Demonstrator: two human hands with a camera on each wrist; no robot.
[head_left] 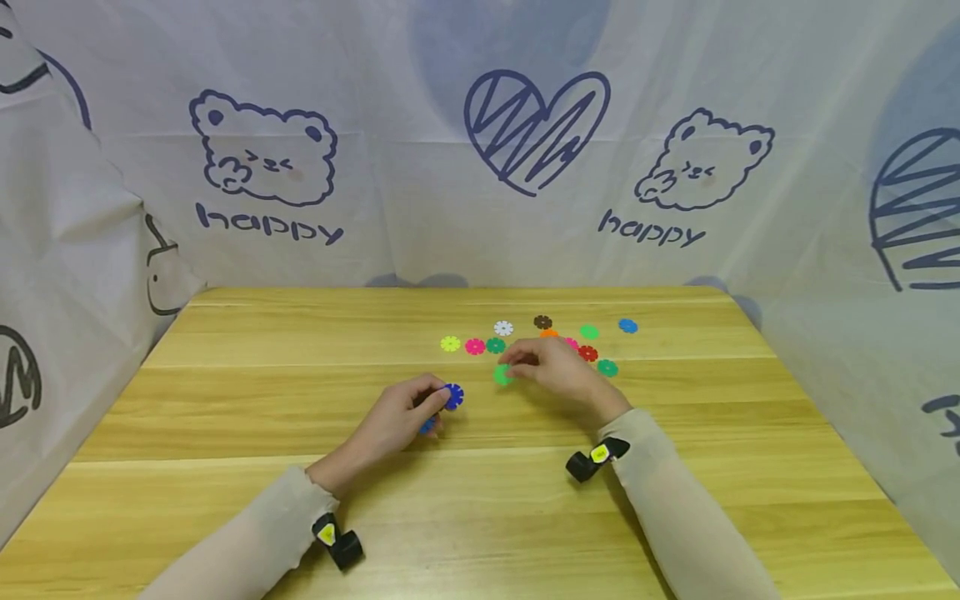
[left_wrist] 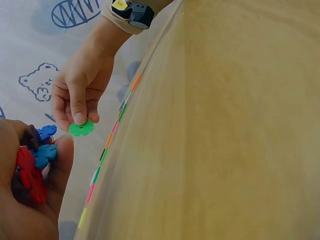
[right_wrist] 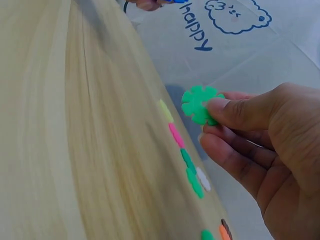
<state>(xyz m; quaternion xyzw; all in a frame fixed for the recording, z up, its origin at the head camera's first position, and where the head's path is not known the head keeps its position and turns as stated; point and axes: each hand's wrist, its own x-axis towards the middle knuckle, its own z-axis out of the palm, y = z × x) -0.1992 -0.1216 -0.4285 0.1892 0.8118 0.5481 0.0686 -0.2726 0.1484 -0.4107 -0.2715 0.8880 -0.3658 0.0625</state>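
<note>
My right hand (head_left: 558, 367) is raised over the table and pinches a light green snowflake disc (right_wrist: 200, 105) between thumb and fingers. The disc is flat and round with a notched edge. My left hand (head_left: 393, 417), lower and to the left, holds several more discs. Its thumb lies against a dark blue disc (head_left: 453, 396). The left wrist view shows a red disc (left_wrist: 31, 175), a lighter blue disc (left_wrist: 46, 155) and dark ones inside the curled left fingers. The held green disc is apart from those in the left hand.
Loose discs lie behind and beside my right hand: yellow (head_left: 450, 343), pink (head_left: 475, 347), white (head_left: 503, 328), brown (head_left: 543, 322), red (head_left: 588, 353) and blue (head_left: 628, 326) among them. The wooden table (head_left: 225, 400) ends at a printed cloth (head_left: 405, 192).
</note>
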